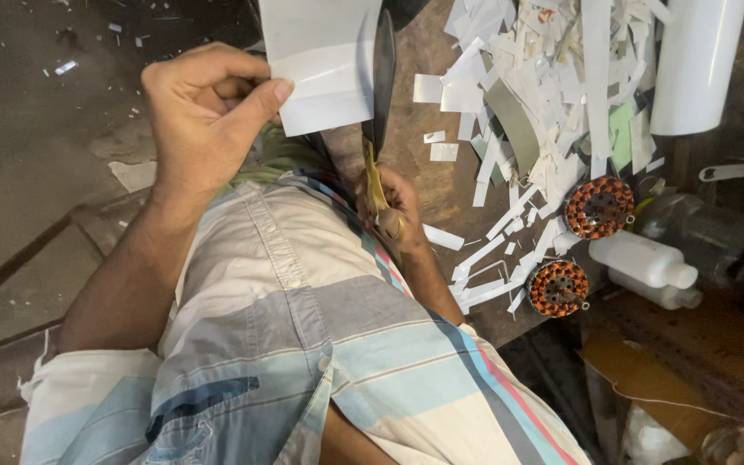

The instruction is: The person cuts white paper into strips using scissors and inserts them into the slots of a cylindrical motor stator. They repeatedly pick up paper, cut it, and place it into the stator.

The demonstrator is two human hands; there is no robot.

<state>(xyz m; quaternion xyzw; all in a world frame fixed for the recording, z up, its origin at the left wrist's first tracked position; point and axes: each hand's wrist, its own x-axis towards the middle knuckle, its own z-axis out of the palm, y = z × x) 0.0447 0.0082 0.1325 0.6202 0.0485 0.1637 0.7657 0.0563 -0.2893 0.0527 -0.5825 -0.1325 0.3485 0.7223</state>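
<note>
My left hand (204, 120) pinches the lower left corner of a white sheet (320, 60) held up in front of me. My right hand (393, 211) grips the brass-coloured handles of a pair of large scissors (381, 95). The dark blades point upward and lie along the sheet's right edge. My striped shirt fills the lower middle of the view.
A heap of white paper strips (527, 103) covers the wooden bench (437, 185) at right. Two copper-wound motor stators (598, 207) (559, 288), white bottles (643, 258) and a white roll (699, 60) lie beyond. Scraps litter the concrete floor (36, 129) at left.
</note>
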